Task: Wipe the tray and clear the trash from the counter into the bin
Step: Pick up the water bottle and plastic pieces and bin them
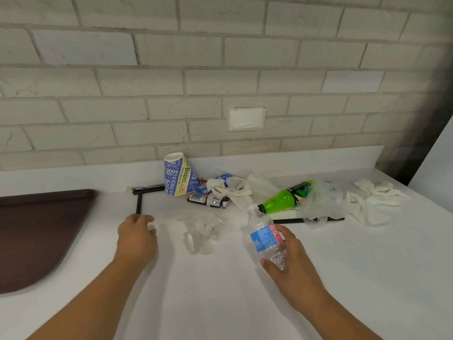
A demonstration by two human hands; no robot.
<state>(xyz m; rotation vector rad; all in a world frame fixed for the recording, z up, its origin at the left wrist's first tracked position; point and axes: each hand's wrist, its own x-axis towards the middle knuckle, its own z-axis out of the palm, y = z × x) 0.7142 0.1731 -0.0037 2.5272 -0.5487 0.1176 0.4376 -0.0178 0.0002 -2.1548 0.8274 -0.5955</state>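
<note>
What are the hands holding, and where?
Right hand grips the water bottle around its lower body, below the label. Left hand is by the black straw; a hold cannot be told.

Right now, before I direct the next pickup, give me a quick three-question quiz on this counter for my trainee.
1. True or false: the right hand is empty.
2. Where does the brown tray lie, relative to the paper cup? A) to its left B) to its right C) on top of it
3. Fill in: the green bottle lies on its ____.
Key: 1 false, it grips the clear water bottle; 2 A; 3 side.
</note>
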